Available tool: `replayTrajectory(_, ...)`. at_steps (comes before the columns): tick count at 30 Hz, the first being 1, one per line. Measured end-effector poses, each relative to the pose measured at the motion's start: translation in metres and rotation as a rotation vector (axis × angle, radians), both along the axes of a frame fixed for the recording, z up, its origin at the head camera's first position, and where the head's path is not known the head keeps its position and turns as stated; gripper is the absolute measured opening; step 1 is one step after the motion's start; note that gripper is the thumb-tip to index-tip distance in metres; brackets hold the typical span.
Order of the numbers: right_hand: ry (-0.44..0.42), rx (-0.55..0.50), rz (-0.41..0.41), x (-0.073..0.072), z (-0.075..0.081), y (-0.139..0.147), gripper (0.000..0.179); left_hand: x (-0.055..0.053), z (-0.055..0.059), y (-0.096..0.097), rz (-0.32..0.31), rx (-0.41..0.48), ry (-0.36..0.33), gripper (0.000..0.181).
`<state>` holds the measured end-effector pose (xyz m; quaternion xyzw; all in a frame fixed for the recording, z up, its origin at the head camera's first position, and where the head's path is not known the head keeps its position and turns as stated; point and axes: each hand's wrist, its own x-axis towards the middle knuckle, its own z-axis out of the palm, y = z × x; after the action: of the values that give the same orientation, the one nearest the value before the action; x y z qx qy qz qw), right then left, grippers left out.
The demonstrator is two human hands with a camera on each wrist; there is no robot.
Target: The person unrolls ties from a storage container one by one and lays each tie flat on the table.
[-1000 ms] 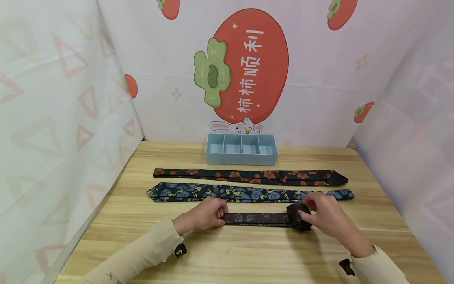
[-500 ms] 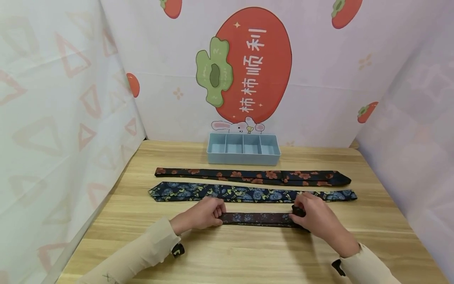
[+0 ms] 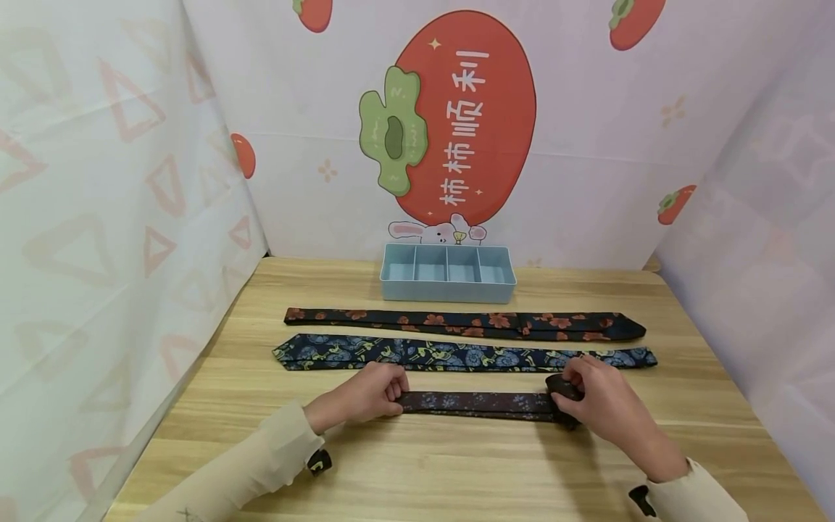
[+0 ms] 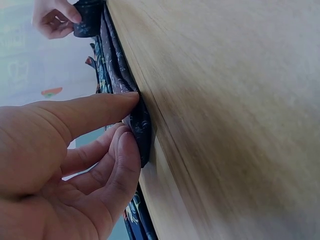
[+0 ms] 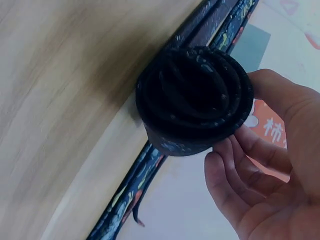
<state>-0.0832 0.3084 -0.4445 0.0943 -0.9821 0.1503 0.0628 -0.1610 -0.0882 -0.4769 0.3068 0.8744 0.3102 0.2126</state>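
A dark maroon necktie (image 3: 470, 402) with small blue flowers lies across the table, partly rolled up at its right end. My left hand (image 3: 370, 392) pinches its flat left end between thumb and fingers, seen close in the left wrist view. At the other end my right hand (image 3: 607, 399) grips the rolled part (image 5: 195, 102), whose loose spiral layers face the right wrist camera. Just beyond lies a navy necktie (image 3: 457, 355) with blue and yellow figures, stretched flat. Behind that one is a dark necktie (image 3: 417, 320) with orange-red flowers, also laid out straight.
A light blue box (image 3: 448, 290) with several compartments stands at the back of the wooden table (image 3: 443, 471). White printed cloth (image 3: 293, 203) hangs behind the table and along both sides.
The right hand has shifted its hold on the roll, first over it, now back at its right side. The left hand has moved slightly left, with more flat necktie showing between the hands.
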Motion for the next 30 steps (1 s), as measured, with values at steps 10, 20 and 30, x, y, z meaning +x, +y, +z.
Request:
replayTrajectory(10,-0.027,-0.033,0.046,-0.008,0.01,-0.008,0.028,0.001,0.003,-0.003,-0.004,0.003,-0.006,0.021)
replayTrajectory(20,-0.001,-0.024,0.078,-0.008,0.006,-0.01,0.033,-0.002,-0.003,-0.012,0.012,0.018,-0.012,0.021)
replayTrajectory(30,-0.023,-0.074,0.057,-0.002,0.009,0.007,0.026,0.0,-0.001,-0.031,0.068,-0.002,-0.009,0.022)
